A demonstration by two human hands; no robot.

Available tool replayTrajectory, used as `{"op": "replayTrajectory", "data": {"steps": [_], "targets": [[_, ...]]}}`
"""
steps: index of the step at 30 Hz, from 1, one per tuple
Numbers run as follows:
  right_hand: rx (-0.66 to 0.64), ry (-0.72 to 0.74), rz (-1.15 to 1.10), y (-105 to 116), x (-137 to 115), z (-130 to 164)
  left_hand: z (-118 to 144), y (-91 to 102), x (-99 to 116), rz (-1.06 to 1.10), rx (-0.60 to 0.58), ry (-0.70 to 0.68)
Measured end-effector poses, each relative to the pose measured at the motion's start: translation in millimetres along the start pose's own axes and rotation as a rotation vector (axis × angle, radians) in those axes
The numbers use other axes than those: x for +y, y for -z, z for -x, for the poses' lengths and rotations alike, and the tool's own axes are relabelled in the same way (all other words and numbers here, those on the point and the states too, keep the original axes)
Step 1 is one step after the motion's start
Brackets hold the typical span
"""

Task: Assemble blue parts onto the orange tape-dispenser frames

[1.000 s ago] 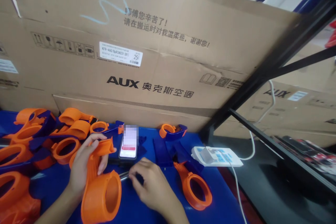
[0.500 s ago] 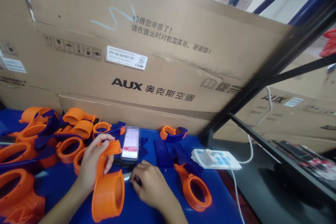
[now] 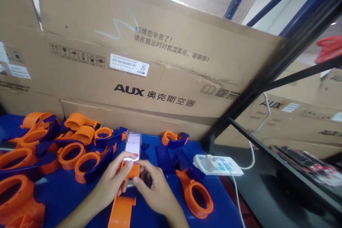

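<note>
My left hand point(image 3: 112, 181) grips an orange plastic part point(image 3: 121, 206) by its handle end, over the blue table point(image 3: 66, 192). The part hangs down toward the bottom edge of the view. My right hand point(image 3: 153, 188) meets it at the handle top point(image 3: 132, 171), fingertips pinched there; a small metal piece may be under the fingers, but I cannot make it out. A phone point(image 3: 133, 148) lies just behind both hands.
Several orange rings with dark blue clips point(image 3: 53, 146) are heaped at the left. An orange ring part point(image 3: 196, 194) and blue pieces point(image 3: 171, 155) lie at the right. A white power strip point(image 3: 217, 164) sits by the table's right edge. Large cardboard boxes point(image 3: 160, 67) wall the back.
My left hand has turned the orange part and moved it to the middle. My right hand has left the table surface and come up to the part's handle.
</note>
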State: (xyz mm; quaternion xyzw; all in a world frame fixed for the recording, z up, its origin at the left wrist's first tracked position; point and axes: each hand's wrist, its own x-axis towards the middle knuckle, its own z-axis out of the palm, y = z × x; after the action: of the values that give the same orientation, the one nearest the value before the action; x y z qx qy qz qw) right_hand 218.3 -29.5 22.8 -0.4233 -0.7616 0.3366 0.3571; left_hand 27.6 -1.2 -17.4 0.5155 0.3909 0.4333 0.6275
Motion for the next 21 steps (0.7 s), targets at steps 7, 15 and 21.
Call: {"op": "replayTrajectory", "data": {"steps": [7, 15, 21], "targets": [[-0.224, 0.050, -0.210, -4, 6, 3, 0, 4.0, 10, 0.287, 0.210, -0.163], [-0.073, 0.013, -0.116, -9, 8, 5, 4, -3.9, 11, 0.218, 0.222, -0.212], [0.003, 0.110, 0.019, -14, 6, 14, 44, -3.7, -7, -0.351, 0.303, -0.271]]}}
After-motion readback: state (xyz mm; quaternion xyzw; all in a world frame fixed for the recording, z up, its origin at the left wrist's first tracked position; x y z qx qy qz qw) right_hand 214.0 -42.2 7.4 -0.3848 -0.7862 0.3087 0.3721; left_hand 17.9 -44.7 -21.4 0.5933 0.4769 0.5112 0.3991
